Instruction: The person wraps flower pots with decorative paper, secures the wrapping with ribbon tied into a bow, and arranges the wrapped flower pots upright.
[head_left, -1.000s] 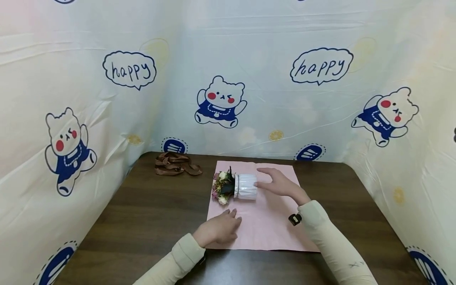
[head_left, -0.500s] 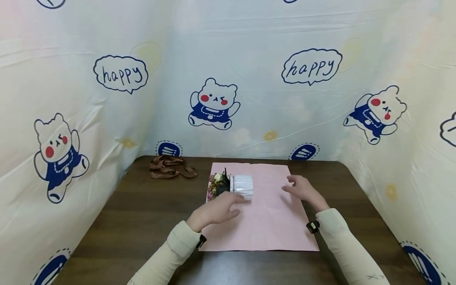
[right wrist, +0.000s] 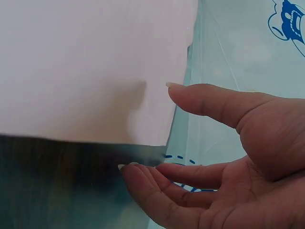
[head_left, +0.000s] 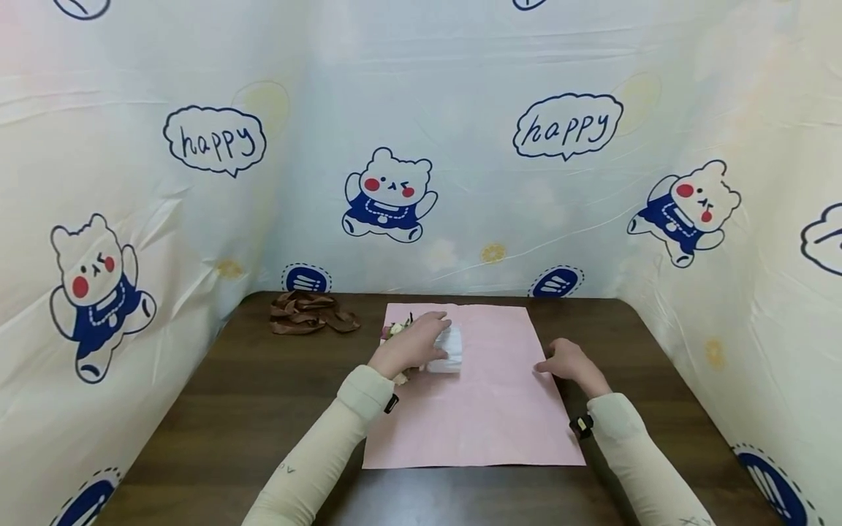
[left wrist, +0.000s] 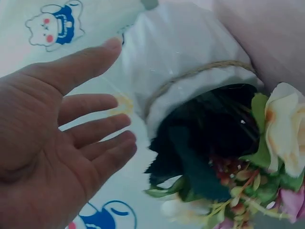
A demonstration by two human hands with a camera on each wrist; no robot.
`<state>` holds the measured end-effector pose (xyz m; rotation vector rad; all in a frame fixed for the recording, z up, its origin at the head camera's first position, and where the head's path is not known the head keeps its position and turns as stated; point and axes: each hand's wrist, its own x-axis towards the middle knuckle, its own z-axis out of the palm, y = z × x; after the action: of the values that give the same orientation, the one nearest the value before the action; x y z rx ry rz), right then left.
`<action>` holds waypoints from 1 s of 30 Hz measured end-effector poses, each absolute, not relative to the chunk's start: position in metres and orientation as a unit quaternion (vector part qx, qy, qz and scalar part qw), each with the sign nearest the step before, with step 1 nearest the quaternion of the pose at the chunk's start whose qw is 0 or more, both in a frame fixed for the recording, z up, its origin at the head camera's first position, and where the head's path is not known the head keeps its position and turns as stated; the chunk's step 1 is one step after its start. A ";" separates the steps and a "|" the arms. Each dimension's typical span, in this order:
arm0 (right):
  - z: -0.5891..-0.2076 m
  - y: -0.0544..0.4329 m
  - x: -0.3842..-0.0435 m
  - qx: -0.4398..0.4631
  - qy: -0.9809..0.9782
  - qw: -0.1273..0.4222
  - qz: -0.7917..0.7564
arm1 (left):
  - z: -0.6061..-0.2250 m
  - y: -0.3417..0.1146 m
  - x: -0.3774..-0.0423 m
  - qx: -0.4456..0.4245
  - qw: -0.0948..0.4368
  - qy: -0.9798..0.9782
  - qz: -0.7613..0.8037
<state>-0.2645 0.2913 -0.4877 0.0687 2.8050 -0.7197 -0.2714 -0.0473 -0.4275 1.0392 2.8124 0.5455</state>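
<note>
On a sheet of pink paper lies a white pleated flowerpot with artificial flowers, tipped on its side, blooms toward the left. In the left wrist view a thin twine circles the rim of the pot. My left hand is over the pot and hides part of it and the flowers; its fingers are spread, with a gap to the pot in the left wrist view. At the paper's right edge is my right hand, its thumb and fingers apart with the paper edge between them.
A loose heap of brown ribbon lies at the back left of the dark wooden table. A printed cloth encloses the table at the back and both sides.
My left hand has risen from the paper's lower left to over the pot. My right hand has left the pot's base and moved right to the paper's edge. The pot lies still.
</note>
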 end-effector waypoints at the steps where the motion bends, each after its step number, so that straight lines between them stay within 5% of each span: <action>1: -0.489 0.290 -0.265 0.026 0.961 0.122 -0.247 | -0.429 -0.047 -0.274 0.338 0.055 0.922 0.182; 22: -0.491 0.296 -0.262 0.031 0.943 0.122 -0.308 | -0.437 -0.039 -0.283 0.306 0.055 0.924 0.224; 30: -0.479 0.306 -0.249 -0.012 0.905 0.164 -0.392 | -0.436 -0.040 -0.283 0.296 0.064 0.924 0.231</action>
<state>-0.2488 0.3057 -0.4788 -0.0353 2.5801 -1.1168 -0.2826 -0.0400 -0.4361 0.8949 2.7924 0.6987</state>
